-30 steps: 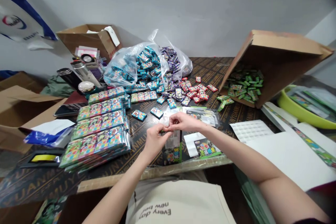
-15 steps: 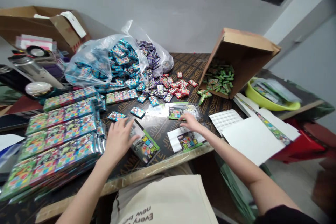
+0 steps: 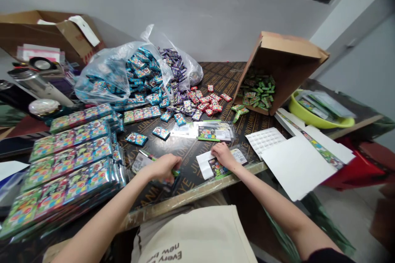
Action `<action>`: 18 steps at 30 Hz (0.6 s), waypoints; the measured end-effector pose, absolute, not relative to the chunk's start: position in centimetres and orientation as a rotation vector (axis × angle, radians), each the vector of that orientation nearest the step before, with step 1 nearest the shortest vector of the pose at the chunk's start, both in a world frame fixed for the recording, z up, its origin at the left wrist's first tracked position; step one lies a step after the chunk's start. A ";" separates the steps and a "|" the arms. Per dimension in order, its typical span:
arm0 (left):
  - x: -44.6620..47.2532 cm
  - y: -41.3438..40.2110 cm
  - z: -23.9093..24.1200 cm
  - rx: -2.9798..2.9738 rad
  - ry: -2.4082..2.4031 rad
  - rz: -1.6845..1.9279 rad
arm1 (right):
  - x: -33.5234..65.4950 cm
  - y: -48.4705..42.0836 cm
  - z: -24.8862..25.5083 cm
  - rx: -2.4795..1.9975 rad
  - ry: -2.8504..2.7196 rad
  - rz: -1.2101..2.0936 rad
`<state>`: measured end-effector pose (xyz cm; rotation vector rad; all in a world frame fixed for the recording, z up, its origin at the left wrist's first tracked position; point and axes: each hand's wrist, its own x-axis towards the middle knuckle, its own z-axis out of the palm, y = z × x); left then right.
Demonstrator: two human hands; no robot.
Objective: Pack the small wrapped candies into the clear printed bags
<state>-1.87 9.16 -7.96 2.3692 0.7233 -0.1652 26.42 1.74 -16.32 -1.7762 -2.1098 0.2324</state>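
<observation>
My left hand (image 3: 166, 167) is curled closed over the right part of a black-and-green printed plastic packet (image 3: 140, 163) near the table's front edge; the hand and forearm hide much of it. To the right, my right hand (image 3: 223, 155) has its fingers bent and closed at the upper edge of a second printed packet (image 3: 219, 171), which has a folded white paper (image 3: 204, 165) at its left side. Just beyond that lies another printed packet (image 3: 212, 133). Two small blue candy boxes (image 3: 161, 132) lie beyond my left hand.
Stacks of wrapped candy boxes (image 3: 74, 152) fill the left. Behind are a clear bag of blue boxes (image 3: 108, 76), loose red boxes (image 3: 212, 102) and a tipped carton (image 3: 286, 61) holding green ones. White card sheets (image 3: 296, 164) and a yellow basin (image 3: 324, 120) are at right.
My left hand has moved right and down across its packet, from spread fingers to a curled grip, and that packet has shifted. My right hand has come down from the farther packet to the nearer one.
</observation>
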 end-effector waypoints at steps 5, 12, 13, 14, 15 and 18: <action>-2.8 9.0 -4.3 2.153 0.862 0.668 | 26.5 1.8 -17.0 -1.811 -2.053 0.175; -4.1 8.7 -5.7 1.958 0.982 0.893 | 26.1 1.6 -17.1 -1.807 -2.041 0.192; -4.1 8.7 -6.1 1.945 0.997 0.901 | 26.0 1.5 -17.0 -1.813 -2.033 0.200; -4.0 8.6 -6.3 1.939 1.008 0.911 | 25.9 1.4 -17.0 -1.820 -2.024 0.209; -4.0 8.6 -6.4 1.935 1.017 0.919 | 25.8 1.3 -16.9 -1.827 -2.014 0.220; -3.7 8.4 -5.8 1.909 1.051 0.925 | 26.1 1.2 -16.5 -1.858 -1.957 0.260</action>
